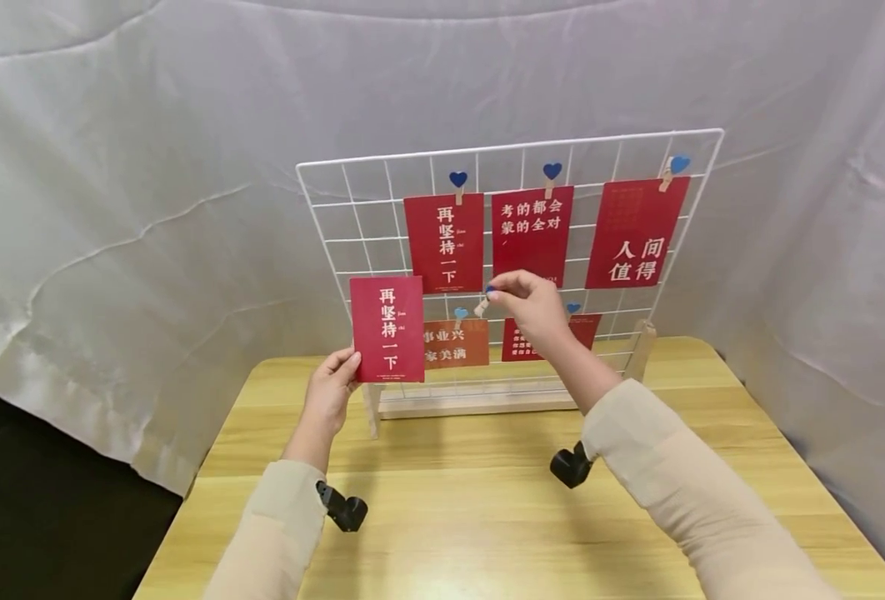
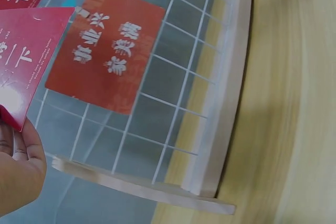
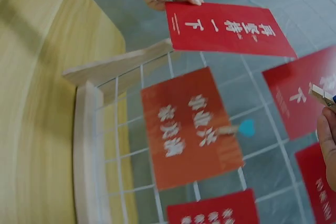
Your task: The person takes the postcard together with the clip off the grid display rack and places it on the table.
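Observation:
My left hand [image 1: 332, 387] pinches a red card [image 1: 387, 329] with white characters by its lower left corner, in front of the white wire grid [image 1: 367, 218]. Between thumb and fingers of my right hand [image 1: 531, 307] is a small wooden clothespin [image 3: 321, 95] with a dark blue heart, held in front of the middle of the grid. The clothespin is apart from the card. Several cards hang on the grid by heart clothespins, among them a red card [image 1: 446, 250] at upper left and an orange card [image 2: 105, 51] below it, partly hidden behind the held card in the head view.
The grid stands in a wooden base [image 1: 480, 403] on a wood-grain table [image 1: 427, 500]. Two more red cards [image 1: 532, 225] [image 1: 632, 237] hang along the top, another red card [image 1: 519, 342] lower right. Grey cloth [image 1: 187, 150] surrounds the table.

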Action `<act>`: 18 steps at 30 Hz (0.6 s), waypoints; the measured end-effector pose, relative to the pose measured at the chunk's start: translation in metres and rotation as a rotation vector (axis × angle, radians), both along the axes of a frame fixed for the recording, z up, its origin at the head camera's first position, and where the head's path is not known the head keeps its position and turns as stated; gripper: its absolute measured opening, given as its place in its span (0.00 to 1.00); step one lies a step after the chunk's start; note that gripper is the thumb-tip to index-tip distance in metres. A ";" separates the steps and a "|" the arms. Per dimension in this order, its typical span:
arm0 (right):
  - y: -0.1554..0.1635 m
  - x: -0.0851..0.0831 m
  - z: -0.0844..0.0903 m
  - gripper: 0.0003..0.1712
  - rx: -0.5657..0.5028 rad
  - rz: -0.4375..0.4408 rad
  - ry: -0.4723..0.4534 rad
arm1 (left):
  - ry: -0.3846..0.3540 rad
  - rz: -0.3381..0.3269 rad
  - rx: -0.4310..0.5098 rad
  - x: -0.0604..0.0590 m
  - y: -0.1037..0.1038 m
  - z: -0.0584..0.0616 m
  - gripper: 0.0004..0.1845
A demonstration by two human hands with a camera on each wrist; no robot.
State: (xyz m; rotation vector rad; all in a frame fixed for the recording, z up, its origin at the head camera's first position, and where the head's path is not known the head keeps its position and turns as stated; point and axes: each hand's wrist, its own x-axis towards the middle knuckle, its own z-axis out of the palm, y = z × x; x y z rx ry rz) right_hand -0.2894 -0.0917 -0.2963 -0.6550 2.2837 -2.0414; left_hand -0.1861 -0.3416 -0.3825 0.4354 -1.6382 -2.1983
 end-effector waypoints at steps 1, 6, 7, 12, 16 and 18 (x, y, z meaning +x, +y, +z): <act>0.003 0.000 -0.004 0.11 -0.005 0.003 -0.009 | -0.001 -0.001 0.001 0.001 0.000 -0.002 0.05; 0.016 0.000 -0.021 0.13 -0.025 0.005 -0.027 | -0.003 0.005 0.023 0.006 0.002 -0.014 0.04; 0.019 0.001 -0.024 0.13 -0.026 0.005 -0.033 | -0.008 0.006 0.025 0.008 0.003 -0.017 0.04; 0.032 0.004 -0.040 0.12 -0.039 -0.034 -0.074 | -0.050 0.009 0.031 0.014 0.005 -0.031 0.03; 0.042 0.006 -0.052 0.12 -0.047 -0.061 -0.082 | -0.084 0.000 0.021 0.019 0.007 -0.042 0.05; 0.047 0.007 -0.059 0.13 -0.043 -0.071 -0.082 | -0.097 -0.004 0.016 0.022 0.007 -0.047 0.05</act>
